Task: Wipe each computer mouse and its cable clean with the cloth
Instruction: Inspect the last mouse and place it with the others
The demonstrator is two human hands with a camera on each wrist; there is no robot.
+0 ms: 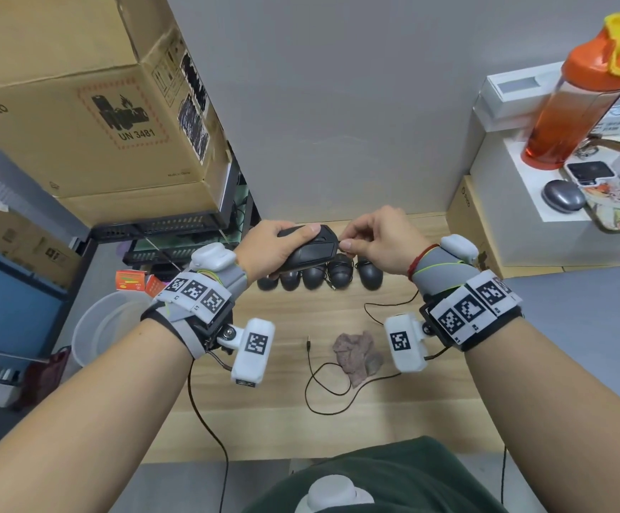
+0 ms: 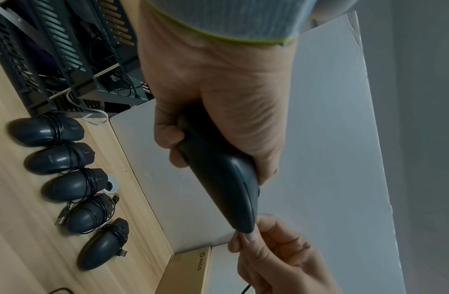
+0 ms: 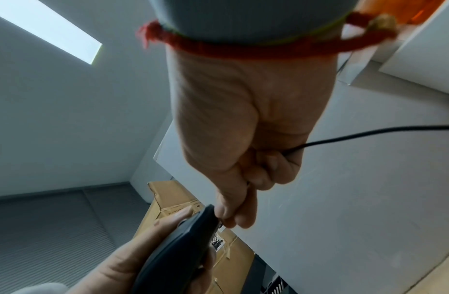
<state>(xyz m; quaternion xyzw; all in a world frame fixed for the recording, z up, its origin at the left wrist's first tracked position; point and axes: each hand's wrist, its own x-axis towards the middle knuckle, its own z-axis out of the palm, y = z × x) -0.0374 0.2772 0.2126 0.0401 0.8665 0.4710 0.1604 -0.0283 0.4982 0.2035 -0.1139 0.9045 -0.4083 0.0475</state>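
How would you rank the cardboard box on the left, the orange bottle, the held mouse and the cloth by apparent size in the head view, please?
1. cardboard box
2. orange bottle
3. and 4. held mouse and cloth: too alike to rank.

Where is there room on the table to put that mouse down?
Bare light wooden tabletop lies left of the crumpled pinkish cloth and its looping black cable. The back edge is crowded by the row of five cable-wrapped black mice.

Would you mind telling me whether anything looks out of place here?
Only that the cloth lies crumpled on the table, unheld, while the left hand grips a mouse and the right hand pinches its cable.
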